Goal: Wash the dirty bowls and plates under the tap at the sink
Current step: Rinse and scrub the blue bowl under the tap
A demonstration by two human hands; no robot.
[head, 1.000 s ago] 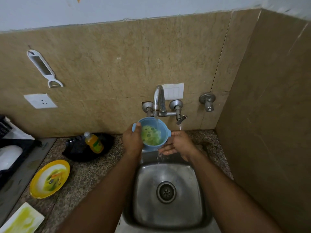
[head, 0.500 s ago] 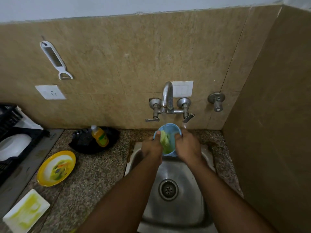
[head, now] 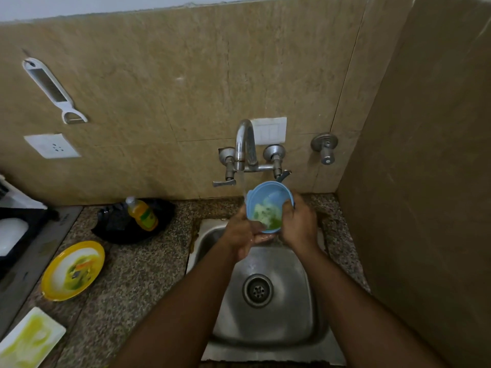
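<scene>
We hold the blue bowl (head: 267,205) over the back edge of the sink (head: 268,309), tilted toward us, with pale green scraps inside. Our left hand (head: 243,235) grips its lower left side and our right hand (head: 299,224) clasps its right rim. Water runs from the tap (head: 245,144) just above our hands onto the bowl's left rim. Well left of our hands, on the counter (head: 138,274), lie a dirty yellow plate (head: 73,270), a white square plate (head: 29,341) and a soap bottle (head: 140,213).
</scene>
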